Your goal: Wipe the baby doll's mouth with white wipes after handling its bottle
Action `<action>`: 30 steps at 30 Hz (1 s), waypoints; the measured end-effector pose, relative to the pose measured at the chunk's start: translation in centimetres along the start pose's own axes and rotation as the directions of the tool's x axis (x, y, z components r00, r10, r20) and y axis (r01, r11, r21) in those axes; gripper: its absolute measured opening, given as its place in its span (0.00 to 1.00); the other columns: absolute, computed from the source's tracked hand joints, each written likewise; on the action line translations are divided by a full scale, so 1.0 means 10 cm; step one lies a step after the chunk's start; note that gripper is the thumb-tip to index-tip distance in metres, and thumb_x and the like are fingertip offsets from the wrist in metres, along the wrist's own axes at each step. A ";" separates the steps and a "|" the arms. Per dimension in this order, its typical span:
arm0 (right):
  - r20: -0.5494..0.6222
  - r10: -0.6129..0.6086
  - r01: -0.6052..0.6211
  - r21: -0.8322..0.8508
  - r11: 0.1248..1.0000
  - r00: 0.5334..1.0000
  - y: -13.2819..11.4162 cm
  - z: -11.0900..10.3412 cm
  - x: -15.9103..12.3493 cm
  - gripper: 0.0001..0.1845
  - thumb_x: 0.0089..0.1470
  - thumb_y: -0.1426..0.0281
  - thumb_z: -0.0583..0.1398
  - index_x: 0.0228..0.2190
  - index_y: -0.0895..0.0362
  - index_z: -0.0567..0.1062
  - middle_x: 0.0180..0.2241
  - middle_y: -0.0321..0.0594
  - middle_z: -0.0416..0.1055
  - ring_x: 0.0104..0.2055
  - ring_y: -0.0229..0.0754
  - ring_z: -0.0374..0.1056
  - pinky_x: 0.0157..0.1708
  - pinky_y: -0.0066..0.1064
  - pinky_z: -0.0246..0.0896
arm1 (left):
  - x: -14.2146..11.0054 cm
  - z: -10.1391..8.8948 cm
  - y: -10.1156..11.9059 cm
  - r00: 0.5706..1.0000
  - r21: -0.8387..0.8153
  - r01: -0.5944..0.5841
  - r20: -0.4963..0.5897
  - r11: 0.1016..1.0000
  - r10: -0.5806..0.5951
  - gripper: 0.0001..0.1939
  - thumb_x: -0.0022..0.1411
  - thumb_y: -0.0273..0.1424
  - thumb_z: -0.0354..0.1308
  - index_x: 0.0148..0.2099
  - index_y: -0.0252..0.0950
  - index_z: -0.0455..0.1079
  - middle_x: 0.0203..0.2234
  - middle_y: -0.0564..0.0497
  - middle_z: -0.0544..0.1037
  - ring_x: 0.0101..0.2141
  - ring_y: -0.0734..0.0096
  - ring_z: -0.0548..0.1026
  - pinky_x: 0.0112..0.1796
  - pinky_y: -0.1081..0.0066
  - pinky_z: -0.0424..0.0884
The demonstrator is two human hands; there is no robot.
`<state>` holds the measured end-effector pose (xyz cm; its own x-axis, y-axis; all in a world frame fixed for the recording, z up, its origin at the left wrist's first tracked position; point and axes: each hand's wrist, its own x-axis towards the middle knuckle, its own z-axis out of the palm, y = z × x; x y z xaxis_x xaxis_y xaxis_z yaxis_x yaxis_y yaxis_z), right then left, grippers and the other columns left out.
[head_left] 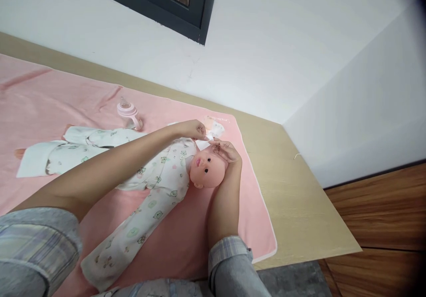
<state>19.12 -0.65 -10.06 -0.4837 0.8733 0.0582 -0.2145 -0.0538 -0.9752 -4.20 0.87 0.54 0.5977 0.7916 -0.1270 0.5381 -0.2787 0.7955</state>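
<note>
Here, the left hand [193,129] and right hand [229,150] pinched a wipe [203,144] between closed fingertips, just beside the head of the doll [173,166]. The doll lay on the blanket [186,230], the bottle [128,111] near its legs, the packet [216,127] just past the hands.

Head view, one: worn on the person's head, it looked forward and steeply down over the worktop [282,177]. Range: close, with the left hand [192,129] and right hand [229,150] near mid-frame. Background: the wall [233,71] and window frame [196,26] crossed the top, slanted.
</note>
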 end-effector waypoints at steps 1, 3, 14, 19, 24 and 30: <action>0.005 0.000 0.000 -0.001 1.000 1.000 0.00 0.00 0.00 0.25 0.42 0.53 0.70 0.39 0.56 0.83 0.49 0.44 0.76 0.37 0.36 0.69 0.43 0.29 0.66 | -0.01 0.00 0.01 1.000 0.000 0.004 -0.008 1.000 -0.004 0.21 0.41 0.44 0.67 0.28 0.35 0.66 0.20 0.53 0.67 0.22 0.70 0.64 0.26 0.71 0.58; -0.011 0.008 -0.008 -0.005 1.000 1.000 0.00 0.01 0.00 0.25 0.41 0.53 0.70 0.39 0.56 0.83 0.50 0.45 0.75 0.39 0.37 0.69 0.43 0.29 0.66 | -0.02 -0.02 0.04 1.000 0.012 0.008 -0.024 1.000 -0.007 0.20 0.41 0.44 0.67 0.27 0.35 0.65 0.20 0.52 0.67 0.22 0.70 0.64 0.26 0.71 0.57; -0.147 0.001 0.005 0.040 0.999 0.989 0.01 0.12 -0.02 0.25 0.49 0.53 0.63 0.43 0.54 0.80 0.57 0.42 0.70 0.48 0.42 0.72 0.50 0.32 0.68 | -0.36 -0.24 0.03 0.982 -0.092 0.163 -0.076 0.982 -0.170 0.24 0.49 0.37 0.59 0.48 0.35 0.64 0.26 0.51 0.70 0.22 0.68 0.68 0.21 0.73 0.57; -0.144 0.005 0.015 0.137 0.991 0.990 0.10 0.20 0.05 0.21 0.52 0.55 0.61 0.44 0.54 0.79 0.54 0.41 0.73 0.49 0.40 0.72 0.52 0.32 0.67 | -0.55 -0.27 -0.03 0.998 -0.148 0.060 -0.013 0.987 -0.063 0.25 0.50 0.42 0.62 0.48 0.34 0.68 0.28 0.49 0.73 0.28 0.66 0.73 0.24 0.74 0.63; -0.141 0.091 -0.067 0.167 0.984 0.986 0.14 0.31 0.12 0.16 0.54 0.58 0.60 0.42 0.53 0.78 0.55 0.40 0.72 0.50 0.40 0.72 0.56 0.34 0.66 | -0.70 -0.28 -0.05 0.996 -0.079 -0.065 0.051 0.995 0.069 0.21 0.52 0.46 0.63 0.43 0.37 0.78 0.40 0.48 0.80 0.42 0.59 0.77 0.39 0.72 0.71; -0.223 0.098 -0.053 0.199 0.979 0.970 0.17 0.37 0.17 0.17 0.55 0.57 0.61 0.42 0.53 0.75 0.54 0.42 0.73 0.54 0.42 0.71 0.59 0.37 0.64 | -0.81 -0.21 -0.12 0.995 -0.072 -0.038 0.093 0.997 0.045 0.25 0.53 0.43 0.65 0.52 0.42 0.75 0.44 0.51 0.81 0.41 0.62 0.78 0.35 0.76 0.70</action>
<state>14.74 -1.05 -10.81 -0.3006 0.9498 -0.0864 -0.3537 -0.1952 -0.9148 -10.92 -4.07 1.85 0.6740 0.7241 -0.1462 0.4709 -0.2686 0.8403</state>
